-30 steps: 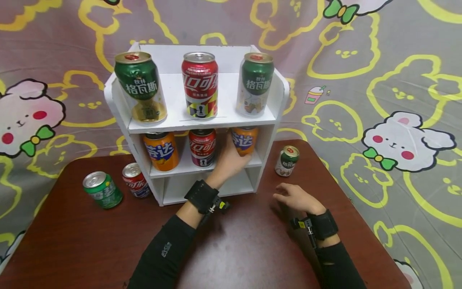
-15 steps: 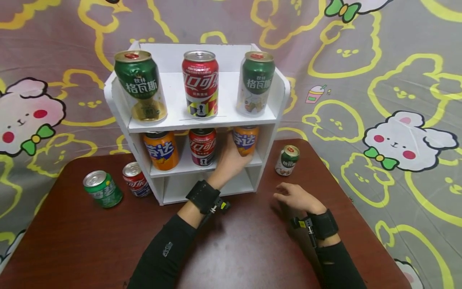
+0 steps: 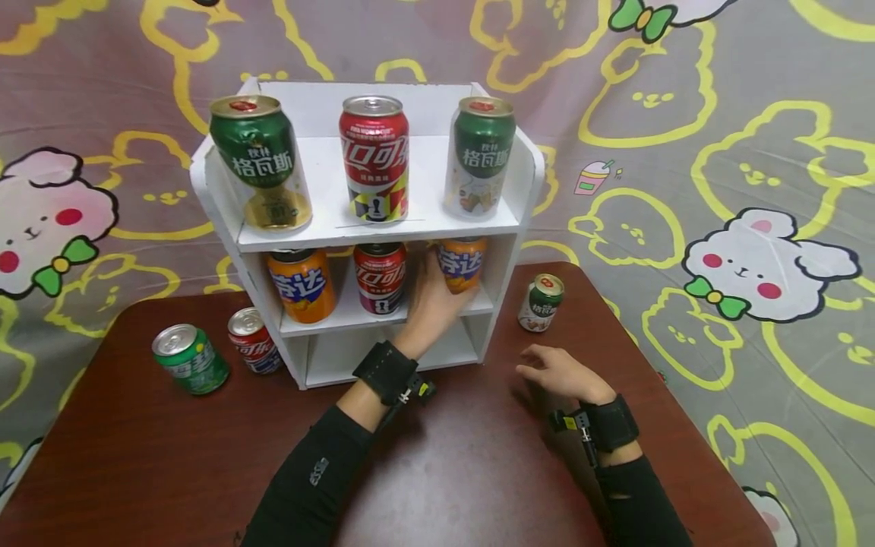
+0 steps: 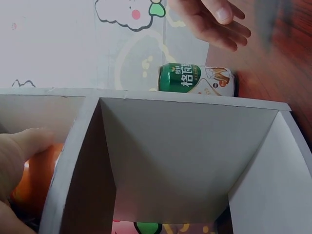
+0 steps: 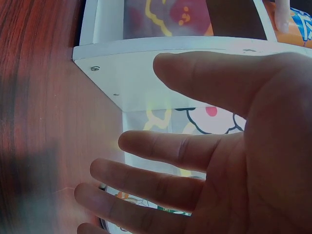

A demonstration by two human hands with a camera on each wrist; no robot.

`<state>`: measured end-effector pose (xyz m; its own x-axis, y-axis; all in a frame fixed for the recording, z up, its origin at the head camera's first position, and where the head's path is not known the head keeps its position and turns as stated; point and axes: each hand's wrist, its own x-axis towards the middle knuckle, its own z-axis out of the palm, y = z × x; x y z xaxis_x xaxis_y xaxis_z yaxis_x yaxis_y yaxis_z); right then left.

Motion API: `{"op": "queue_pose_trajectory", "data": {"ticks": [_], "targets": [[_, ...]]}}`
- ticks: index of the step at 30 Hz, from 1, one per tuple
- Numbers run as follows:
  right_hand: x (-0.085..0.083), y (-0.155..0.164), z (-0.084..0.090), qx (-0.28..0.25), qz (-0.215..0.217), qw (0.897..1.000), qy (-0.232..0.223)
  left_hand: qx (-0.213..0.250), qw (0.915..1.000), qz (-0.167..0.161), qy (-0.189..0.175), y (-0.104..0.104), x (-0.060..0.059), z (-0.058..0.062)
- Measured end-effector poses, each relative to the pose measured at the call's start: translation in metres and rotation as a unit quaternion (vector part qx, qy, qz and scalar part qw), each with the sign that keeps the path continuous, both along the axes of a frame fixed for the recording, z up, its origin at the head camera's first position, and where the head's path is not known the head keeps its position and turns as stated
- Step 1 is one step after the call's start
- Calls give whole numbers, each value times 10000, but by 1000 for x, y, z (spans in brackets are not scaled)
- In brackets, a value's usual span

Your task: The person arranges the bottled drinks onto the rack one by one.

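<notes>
On the right of the middle shelf stands an orange soda can (image 3: 462, 264), and my left hand (image 3: 437, 296) grips it from the left, with the fingers partly hidden behind it. A red cola can (image 3: 380, 279) is just left of that hand, and another orange can (image 3: 301, 285) stands at the shelf's left end. In the left wrist view the thumb lies along the orange can's side (image 4: 39, 178). My right hand (image 3: 563, 374) hovers over the table with nothing in it; the right wrist view shows its fingers (image 5: 165, 148) spread and relaxed.
The white shelf unit (image 3: 495, 304) carries a green-and-gold can (image 3: 263, 167), a red cola can (image 3: 374, 163) and a green-and-white can (image 3: 478, 159) on top. Beside it on the table (image 3: 437, 456) stand a green can (image 3: 191, 358), a red can (image 3: 254, 342) and a small green-and-white can (image 3: 541, 304).
The head view has shifted very slightly. My left hand stays at the orange can, which has turned or shifted only a little; the right hand has not moved.
</notes>
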<state>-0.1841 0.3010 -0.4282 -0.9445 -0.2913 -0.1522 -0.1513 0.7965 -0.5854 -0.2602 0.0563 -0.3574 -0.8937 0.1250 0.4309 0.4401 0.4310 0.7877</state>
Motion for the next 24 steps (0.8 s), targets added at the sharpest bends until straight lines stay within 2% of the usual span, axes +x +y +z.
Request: {"op": "queue_pose_trajectory", "data": {"ticks": [9, 24], "targets": [[0, -1, 0, -27, 11, 10000, -8, -19, 9983, -537, -204, -6, -3, 1], [1, 1, 1, -82, 19, 9999, -59, 31, 9985, -486, -230, -5, -2, 0]]}}
